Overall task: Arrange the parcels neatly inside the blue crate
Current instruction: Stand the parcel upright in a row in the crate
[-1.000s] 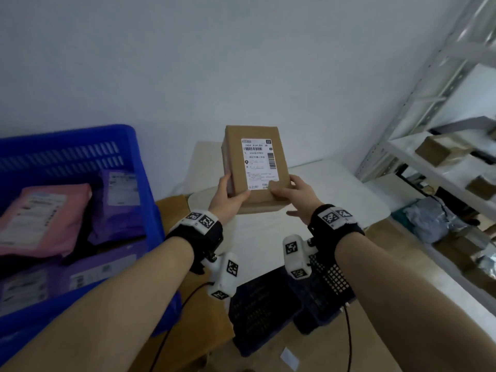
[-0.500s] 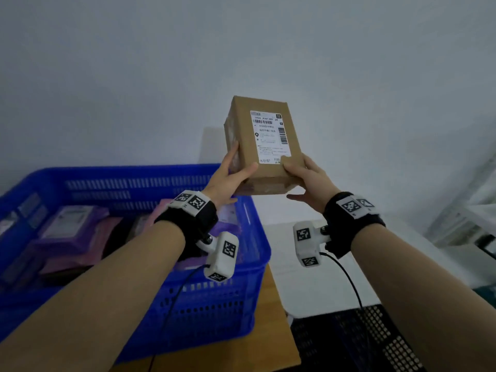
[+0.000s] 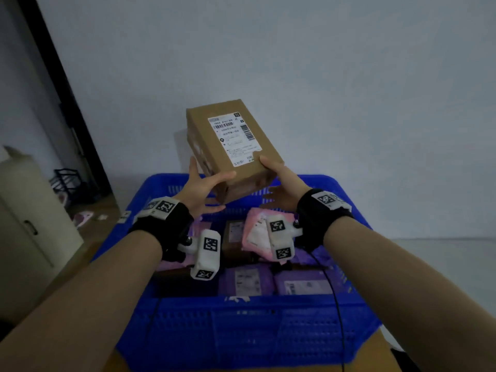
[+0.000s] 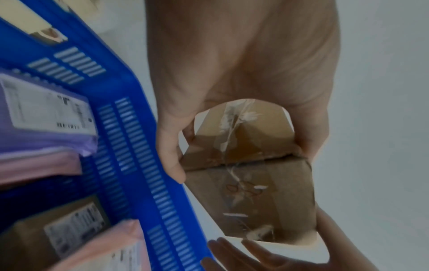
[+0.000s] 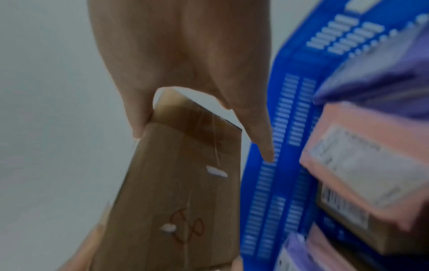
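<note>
A brown cardboard box point(image 3: 233, 146) with a white shipping label hangs tilted above the far side of the blue crate point(image 3: 241, 318). My left hand point(image 3: 208, 181) grips its near left corner, thumb on top. My right hand point(image 3: 271, 175) pinches the near right corner, thumb on the label side and fingers stretched beneath. The left wrist view shows the taped box point(image 4: 250, 192) from below beside the crate wall point(image 4: 139, 146). The right wrist view shows the box point(image 5: 174, 192) and the crate wall point(image 5: 290, 128). Inside the crate lie a pink parcel point(image 3: 257, 229), purple parcels point(image 3: 247, 280) and a brown one point(image 3: 233, 232).
The crate stands on a wooden surface point(image 3: 375, 353) against a white wall. A beige cabinet point(image 3: 26, 224) is at the left, with a black wire rack point(image 3: 67, 181) and scraps on the floor behind it. A cable point(image 3: 335, 304) hangs over the crate's front right.
Both hands carried the box leftward from over the white table to above the crate, tilting it. The view swung left, so the crate now sits in the middle below the hands.
</note>
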Demonstrator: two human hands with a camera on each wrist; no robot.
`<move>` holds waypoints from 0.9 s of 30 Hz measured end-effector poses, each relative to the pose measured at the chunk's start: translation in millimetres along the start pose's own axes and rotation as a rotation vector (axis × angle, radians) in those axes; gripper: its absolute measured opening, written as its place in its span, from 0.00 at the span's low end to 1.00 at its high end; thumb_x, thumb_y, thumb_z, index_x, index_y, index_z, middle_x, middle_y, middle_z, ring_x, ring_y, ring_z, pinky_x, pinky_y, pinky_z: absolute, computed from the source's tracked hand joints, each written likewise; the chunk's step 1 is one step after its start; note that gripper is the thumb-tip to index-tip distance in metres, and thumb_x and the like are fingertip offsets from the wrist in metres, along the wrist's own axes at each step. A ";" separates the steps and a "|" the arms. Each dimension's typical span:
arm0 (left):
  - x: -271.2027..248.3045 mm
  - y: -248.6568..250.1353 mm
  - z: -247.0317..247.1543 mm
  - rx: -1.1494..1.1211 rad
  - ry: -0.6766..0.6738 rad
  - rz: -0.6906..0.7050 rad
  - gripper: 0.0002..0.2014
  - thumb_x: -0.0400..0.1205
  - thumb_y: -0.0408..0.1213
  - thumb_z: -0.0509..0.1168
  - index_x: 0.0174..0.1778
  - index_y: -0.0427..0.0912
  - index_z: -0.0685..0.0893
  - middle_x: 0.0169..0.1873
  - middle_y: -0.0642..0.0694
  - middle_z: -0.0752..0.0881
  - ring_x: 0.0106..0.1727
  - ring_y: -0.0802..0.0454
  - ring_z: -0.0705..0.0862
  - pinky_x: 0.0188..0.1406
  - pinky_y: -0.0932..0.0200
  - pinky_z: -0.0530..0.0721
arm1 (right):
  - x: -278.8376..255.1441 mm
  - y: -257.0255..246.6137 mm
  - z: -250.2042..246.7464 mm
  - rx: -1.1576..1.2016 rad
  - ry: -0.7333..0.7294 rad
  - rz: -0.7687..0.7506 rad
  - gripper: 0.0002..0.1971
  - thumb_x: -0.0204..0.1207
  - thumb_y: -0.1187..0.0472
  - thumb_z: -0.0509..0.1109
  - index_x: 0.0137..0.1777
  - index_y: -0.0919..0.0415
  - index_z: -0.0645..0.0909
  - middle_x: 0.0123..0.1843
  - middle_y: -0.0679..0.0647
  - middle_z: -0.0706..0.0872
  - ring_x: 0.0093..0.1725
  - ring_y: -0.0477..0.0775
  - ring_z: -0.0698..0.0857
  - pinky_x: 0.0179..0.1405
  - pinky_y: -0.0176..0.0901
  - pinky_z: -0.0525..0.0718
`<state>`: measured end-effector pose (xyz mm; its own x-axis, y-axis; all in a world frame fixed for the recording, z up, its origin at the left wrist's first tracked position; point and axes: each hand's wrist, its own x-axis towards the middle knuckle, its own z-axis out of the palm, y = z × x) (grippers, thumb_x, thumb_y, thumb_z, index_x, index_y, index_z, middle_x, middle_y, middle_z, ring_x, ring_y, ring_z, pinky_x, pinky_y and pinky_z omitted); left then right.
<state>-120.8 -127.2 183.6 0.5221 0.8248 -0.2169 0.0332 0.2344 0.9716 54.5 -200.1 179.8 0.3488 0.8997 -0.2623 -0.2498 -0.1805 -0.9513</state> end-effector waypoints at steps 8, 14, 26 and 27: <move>9.7 -9.8 -76.8 0.084 -0.043 -0.024 0.52 0.67 0.46 0.79 0.74 0.72 0.47 0.75 0.45 0.70 0.64 0.30 0.80 0.60 0.29 0.79 | 33.7 14.5 75.7 0.046 -0.066 0.035 0.18 0.74 0.46 0.70 0.60 0.52 0.76 0.56 0.55 0.82 0.54 0.60 0.84 0.60 0.67 0.77; 32.0 -16.7 -124.8 0.123 0.033 -0.118 0.41 0.71 0.56 0.73 0.78 0.56 0.61 0.70 0.46 0.74 0.71 0.35 0.74 0.64 0.32 0.77 | 55.7 26.9 70.9 -0.013 -0.079 0.161 0.13 0.76 0.50 0.70 0.55 0.56 0.78 0.51 0.57 0.83 0.51 0.61 0.84 0.66 0.69 0.77; 69.0 -35.1 -152.6 0.417 0.012 -0.351 0.25 0.80 0.48 0.67 0.71 0.40 0.76 0.65 0.39 0.82 0.61 0.40 0.83 0.56 0.45 0.83 | 86.2 33.0 16.9 -0.428 -0.242 0.453 0.31 0.63 0.44 0.78 0.61 0.62 0.78 0.60 0.65 0.79 0.52 0.66 0.85 0.45 0.57 0.89; 70.3 -36.5 -150.8 0.460 -0.027 -0.400 0.26 0.80 0.49 0.66 0.72 0.39 0.75 0.64 0.36 0.82 0.59 0.38 0.84 0.55 0.44 0.83 | 88.9 36.7 12.1 -0.464 -0.266 0.481 0.37 0.55 0.43 0.82 0.61 0.62 0.77 0.59 0.65 0.79 0.52 0.67 0.85 0.47 0.57 0.89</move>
<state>-213.8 -0.2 118.5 0.4147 0.7036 -0.5770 0.5926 0.2723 0.7581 65.4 -121.9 123.4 0.0501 0.7337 -0.6776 0.1097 -0.6784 -0.7265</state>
